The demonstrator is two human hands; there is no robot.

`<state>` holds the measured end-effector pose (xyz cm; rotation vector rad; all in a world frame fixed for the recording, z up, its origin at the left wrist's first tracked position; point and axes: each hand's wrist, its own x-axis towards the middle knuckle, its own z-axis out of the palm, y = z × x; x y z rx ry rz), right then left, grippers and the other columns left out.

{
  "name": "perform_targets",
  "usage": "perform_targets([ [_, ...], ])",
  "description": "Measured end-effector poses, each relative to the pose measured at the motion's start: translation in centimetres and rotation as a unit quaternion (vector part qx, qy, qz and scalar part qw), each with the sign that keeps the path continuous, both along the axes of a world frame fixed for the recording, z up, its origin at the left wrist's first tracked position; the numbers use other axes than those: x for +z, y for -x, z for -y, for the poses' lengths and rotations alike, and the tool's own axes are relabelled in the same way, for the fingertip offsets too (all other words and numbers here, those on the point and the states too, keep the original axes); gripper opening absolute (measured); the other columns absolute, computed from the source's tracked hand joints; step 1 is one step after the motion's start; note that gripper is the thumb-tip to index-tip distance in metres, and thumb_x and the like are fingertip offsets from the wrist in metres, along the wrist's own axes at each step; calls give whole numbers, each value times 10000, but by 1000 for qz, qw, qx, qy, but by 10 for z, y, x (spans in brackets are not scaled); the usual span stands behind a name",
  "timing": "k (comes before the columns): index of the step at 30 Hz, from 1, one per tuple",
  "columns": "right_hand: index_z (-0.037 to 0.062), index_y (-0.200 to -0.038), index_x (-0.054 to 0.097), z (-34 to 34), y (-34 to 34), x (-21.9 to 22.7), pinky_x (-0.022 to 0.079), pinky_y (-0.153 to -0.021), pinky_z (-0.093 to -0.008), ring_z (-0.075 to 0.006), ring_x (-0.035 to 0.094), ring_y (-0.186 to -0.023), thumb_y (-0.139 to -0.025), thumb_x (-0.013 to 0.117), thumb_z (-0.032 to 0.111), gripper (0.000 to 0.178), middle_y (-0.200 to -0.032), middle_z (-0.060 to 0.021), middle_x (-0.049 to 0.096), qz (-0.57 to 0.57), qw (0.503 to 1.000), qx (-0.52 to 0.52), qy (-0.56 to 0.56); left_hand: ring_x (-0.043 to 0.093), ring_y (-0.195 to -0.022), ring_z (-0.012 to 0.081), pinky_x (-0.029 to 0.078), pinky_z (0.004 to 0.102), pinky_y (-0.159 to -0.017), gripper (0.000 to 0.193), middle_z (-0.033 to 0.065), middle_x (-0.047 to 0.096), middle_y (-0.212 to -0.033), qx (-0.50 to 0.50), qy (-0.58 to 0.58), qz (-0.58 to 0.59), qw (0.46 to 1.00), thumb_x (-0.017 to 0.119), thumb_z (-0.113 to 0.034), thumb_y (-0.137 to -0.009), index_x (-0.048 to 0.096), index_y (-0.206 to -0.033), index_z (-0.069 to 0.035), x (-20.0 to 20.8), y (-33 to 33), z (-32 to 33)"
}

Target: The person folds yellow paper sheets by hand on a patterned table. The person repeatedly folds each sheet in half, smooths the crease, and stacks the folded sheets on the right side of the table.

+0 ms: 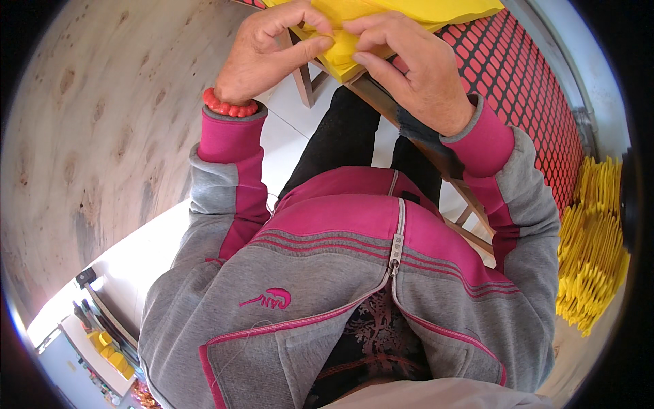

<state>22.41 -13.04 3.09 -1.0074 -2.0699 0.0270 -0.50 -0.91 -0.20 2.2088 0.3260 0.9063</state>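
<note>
Thin yellow sheet material [409,8], paper or cloth, lies at the top of the view, with a folded edge toward me. Thumb and forefinger of my left hand [262,54] are closed in a pinch on its folded part; a red beaded bracelet [228,103] circles that wrist. Just to the right, my right hand [422,71] has curled fingers, with thumb and forefinger tips on the same yellow sheet. Both hands work close together, and the exact fold between the fingertips is partly hidden.
A wooden stool frame [371,92] stands below the sheet. Red and black patterned covering [518,88] spreads on the right. Beyond it sits a thick stack of folded yellow pieces [589,252]. A wood-grain board [102,129] fills the left; yellow blocks [109,351] lie at lower left.
</note>
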Motion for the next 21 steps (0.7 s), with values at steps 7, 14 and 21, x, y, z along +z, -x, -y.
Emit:
perform_targets([
  [7,27,-998,663,6,1,8,568,-796,-337,-317,702,-940,-831,763,29,194,-1164,-178,695,1,1000,-23,18,592,-990,60,456,242,-941,113,-42,667,-1010,29,40,11,999,731,-63,-946,664,-1036,-46,-1,-3,2],
  [14,26,-956,671,-1,7,5,584,-832,-346,-309,709,-1015,-825,769,41,164,-1227,-181,683,45,997,-33,-58,563,-804,83,463,261,-737,88,-8,633,-833,32,45,35,998,726,-61,-943,646,-918,-35,6,-9,11],
  [21,19,-933,649,2,3,5,573,-813,-351,-320,707,-999,-840,759,32,144,-1200,-195,692,-8,1000,-8,-24,583,-832,110,467,279,-764,97,24,641,-888,-3,6,49,999,711,-19,-891,633,-949,-28,9,-7,7],
])
